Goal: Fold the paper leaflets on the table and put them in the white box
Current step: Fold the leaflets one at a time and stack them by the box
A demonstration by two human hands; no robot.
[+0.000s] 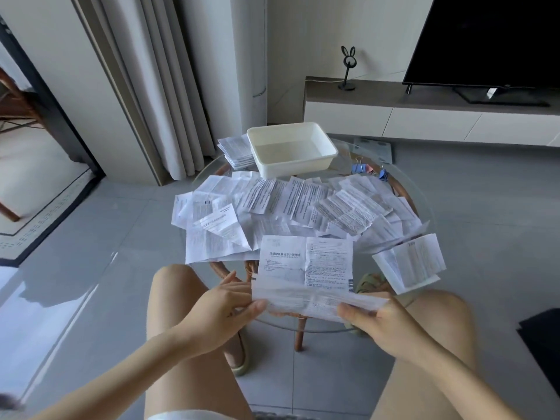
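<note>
Head view: left hand (225,301) and right hand (374,316) pinch near edge of creased leaflet (306,268), fold beginning. Beyond, unfolded leaflets (291,204) cover glass table (424,207). White box (318,165) at far side, nothing inside; nearly all work left.

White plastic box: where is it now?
Head view: the white plastic box sits far on the round glass table, between stacked paper leaflets (left) and blue binder clips (right).

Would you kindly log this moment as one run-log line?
stage: folding leaflet | left hand: pinches its left edge | right hand: pinches right edge | box: empty | pile: loose, before box
</note>
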